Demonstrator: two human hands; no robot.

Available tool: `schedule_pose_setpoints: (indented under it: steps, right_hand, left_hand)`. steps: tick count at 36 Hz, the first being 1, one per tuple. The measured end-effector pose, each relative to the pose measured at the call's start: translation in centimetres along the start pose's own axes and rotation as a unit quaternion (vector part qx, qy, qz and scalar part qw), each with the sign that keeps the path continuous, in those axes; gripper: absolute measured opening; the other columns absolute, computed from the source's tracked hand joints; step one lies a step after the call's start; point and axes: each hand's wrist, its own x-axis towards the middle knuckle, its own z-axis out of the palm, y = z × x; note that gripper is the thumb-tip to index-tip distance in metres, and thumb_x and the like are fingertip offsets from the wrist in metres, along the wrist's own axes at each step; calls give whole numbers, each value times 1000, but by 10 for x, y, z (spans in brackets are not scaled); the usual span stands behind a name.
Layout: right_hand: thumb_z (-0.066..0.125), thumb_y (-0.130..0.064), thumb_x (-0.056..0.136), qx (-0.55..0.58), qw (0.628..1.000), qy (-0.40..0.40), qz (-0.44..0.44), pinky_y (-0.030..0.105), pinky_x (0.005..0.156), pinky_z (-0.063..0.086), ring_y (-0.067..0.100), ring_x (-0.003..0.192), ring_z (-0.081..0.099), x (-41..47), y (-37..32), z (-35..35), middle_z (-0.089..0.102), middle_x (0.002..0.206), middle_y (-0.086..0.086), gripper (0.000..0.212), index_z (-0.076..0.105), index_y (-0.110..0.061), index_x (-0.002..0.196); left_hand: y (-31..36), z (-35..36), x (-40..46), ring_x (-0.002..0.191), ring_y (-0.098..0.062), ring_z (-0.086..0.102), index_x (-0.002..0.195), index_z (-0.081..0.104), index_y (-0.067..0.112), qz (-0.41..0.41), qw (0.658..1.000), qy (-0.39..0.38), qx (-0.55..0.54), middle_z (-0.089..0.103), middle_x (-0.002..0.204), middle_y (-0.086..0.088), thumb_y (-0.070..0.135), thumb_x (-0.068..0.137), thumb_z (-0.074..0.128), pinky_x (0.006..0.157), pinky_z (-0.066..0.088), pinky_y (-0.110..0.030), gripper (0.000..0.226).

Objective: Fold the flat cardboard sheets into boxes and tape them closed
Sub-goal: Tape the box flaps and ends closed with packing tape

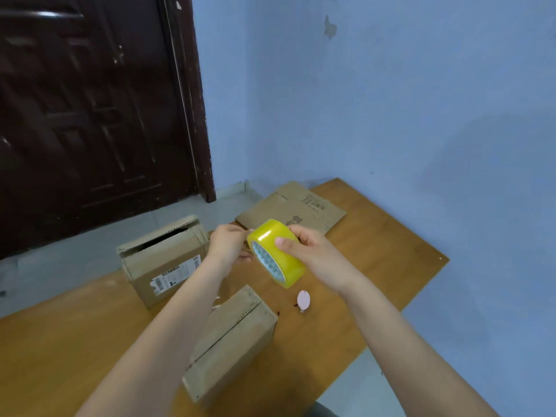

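Looking from the left of the frame, I see a dark brown door point(90, 115) filling the upper left, with pale floor point(75, 251) below it. On the wooden table point(376, 251), left of centre, stands a cardboard box with a shipping label point(164, 260), its top flaps not fully closed, leaving a dark gap along the upper edge. My left hand point(230, 245) is raised just right of that box, near the middle of the frame, fingers curled and pinched together beside the tape roll; whether it already has the loose end of the tape between its fingertips I cannot tell. Below my forearms, in the lower centre, lies a second folded box point(231, 341), its top flaps meeting along a dark seam. The yellow tape roll point(276, 252) is held up in the air at the centre of the frame, above the table, its open core turned toward me. My right hand point(313, 251) grips the roll from the right, thumb pressed on its outer face and fingers wrapped behind. Behind the hands, toward the upper centre, a flat cardboard sheet point(294, 206) lies at the far edge of the table. Just below the roll, a small pink oval object point(303, 300) rests on the wood. A blue wall point(406, 100) fills the right side.
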Motion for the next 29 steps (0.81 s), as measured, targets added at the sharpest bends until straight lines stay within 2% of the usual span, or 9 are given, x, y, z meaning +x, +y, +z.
schedule_pose_setpoints:
  steps: [3, 6, 10, 13, 16, 21, 23, 25, 29]
  right_hand:
    - [58, -45, 82, -56, 994, -20, 96, 33, 64, 50, 20, 69, 61, -6, 8, -5, 64, 84, 10, 48, 62, -2, 101]
    - [60, -47, 84, -90, 983, -8, 160, 47, 75, 51, 29, 78, 64, -13, 26, -8, 68, 93, 19, 53, 62, 2, 106]
    - [59, -50, 76, -88, 986, -9, 144, 33, 67, 42, 19, 74, 56, -22, 41, -7, 59, 80, 7, 63, 59, 8, 99]
    - [57, -46, 78, -64, 991, -1, 114, 21, 62, 44, 12, 71, 56, -28, 51, -7, 59, 78, 2, 49, 62, 0, 94]
    - [59, -42, 79, -25, 994, 25, 102, 20, 54, 42, 15, 65, 52, -34, 62, -4, 55, 72, 3, 40, 61, -2, 86]
    - [66, -52, 76, -45, 987, 32, 152, 25, 56, 40, 17, 64, 49, -36, 85, 6, 50, 73, 8, 50, 57, -3, 82]
    - [66, -61, 71, -80, 981, 40, 172, 30, 68, 42, 24, 80, 60, -35, 97, 6, 61, 89, 9, 71, 56, 6, 88]
    - [62, -55, 79, -98, 975, 38, 196, 31, 72, 44, 28, 89, 63, -36, 107, 5, 62, 108, 11, 67, 55, 10, 96]
    - [58, -47, 88, -114, 967, 12, 227, 27, 62, 42, 12, 64, 50, -35, 117, 3, 53, 72, 2, 37, 56, -11, 79]
  left_hand:
    - [3, -18, 11, 37, -14, 57, 73, 53, 9, 7, 998, 40, -40, 56, 65, -10, 5, 91, 53, 39, 44, -18, 19]
    - [0, -31, 19, 37, -13, 57, 81, 56, 5, 19, 999, 40, 4, 60, 67, -10, 10, 93, 56, 43, 46, -21, 13]
    - [-15, -30, 21, 45, -15, 59, 77, 57, 7, 27, 998, 16, 56, 62, 73, -10, 17, 96, 54, 54, 48, -27, 22]
    - [-29, -33, 20, 56, -21, 62, 80, 60, 1, 27, 998, 6, 61, 63, 76, -15, 19, 95, 55, 63, 52, -33, 24]
    - [-46, -31, 20, 70, -27, 64, 81, 65, -1, 35, 994, 27, 99, 67, 81, -17, 23, 93, 58, 76, 54, -40, 27]
    - [-77, -16, 23, 64, -22, 56, 68, 63, 10, 37, 977, 64, 199, 62, 67, -6, 28, 93, 56, 61, 44, -32, 32]
    - [-89, -10, 20, 62, -19, 56, 71, 63, 13, 40, 963, 80, 254, 62, 66, -2, 32, 94, 54, 54, 39, -28, 32]
    - [-100, -4, 17, 62, -17, 56, 74, 62, 15, 38, 948, 93, 302, 61, 67, 0, 35, 95, 51, 50, 38, -25, 31]
    - [-120, 4, 16, 61, -15, 54, 81, 63, 16, 40, 935, 113, 333, 63, 73, 0, 36, 97, 48, 50, 40, -24, 29]
